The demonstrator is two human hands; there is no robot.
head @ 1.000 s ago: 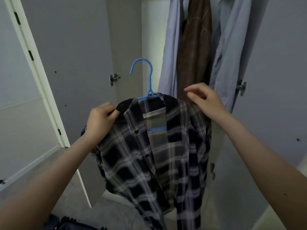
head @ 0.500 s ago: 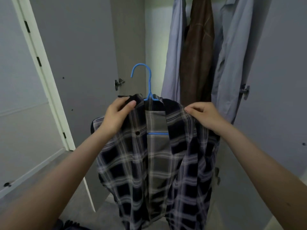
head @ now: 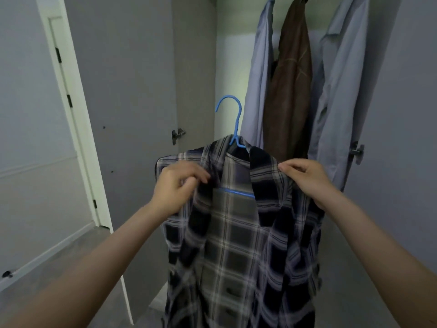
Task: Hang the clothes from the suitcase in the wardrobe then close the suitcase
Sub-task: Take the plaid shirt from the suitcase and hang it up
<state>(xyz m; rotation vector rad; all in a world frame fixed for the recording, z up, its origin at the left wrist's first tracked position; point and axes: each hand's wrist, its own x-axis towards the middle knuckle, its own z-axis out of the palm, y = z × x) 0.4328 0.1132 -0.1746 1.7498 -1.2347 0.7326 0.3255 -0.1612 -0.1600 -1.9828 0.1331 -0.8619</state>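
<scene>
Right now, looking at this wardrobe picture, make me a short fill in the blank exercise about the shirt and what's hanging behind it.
1. The plaid shirt sits on a hanger coloured ____.
2. Between the two pale blue shirts in the wardrobe hangs a jacket coloured ____.
3. The left hand and right hand both grip the ____.

Missing words: blue; brown; shirt

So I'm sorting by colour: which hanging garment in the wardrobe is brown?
The middle one, the brown jacket, hanging between two pale blue shirts.
</scene>
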